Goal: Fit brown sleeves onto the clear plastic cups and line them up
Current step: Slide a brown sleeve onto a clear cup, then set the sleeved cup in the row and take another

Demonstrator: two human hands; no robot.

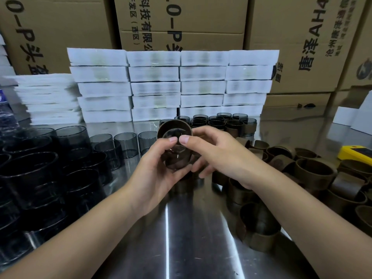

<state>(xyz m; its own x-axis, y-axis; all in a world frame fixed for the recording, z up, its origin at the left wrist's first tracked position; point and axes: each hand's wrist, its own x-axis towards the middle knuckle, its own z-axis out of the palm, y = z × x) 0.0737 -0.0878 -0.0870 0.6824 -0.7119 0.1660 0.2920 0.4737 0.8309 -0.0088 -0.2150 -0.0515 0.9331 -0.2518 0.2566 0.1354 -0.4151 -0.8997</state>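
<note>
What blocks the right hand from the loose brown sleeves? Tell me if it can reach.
Likely yes: the loose brown sleeves lie heaped just beside the right hand, nothing between. It is busy, though, pinching the cup with the left hand.

Smoky grey cups (124, 143), brown sleeves (314, 174), seemingly plain white packs (155, 88).

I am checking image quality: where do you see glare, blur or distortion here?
Head view: bright glare streaks run down the steel table; the stacked white boxes look smeared; wide-angle distortion stretches the edges; the cup between left hand and right hand is sharp.
</note>
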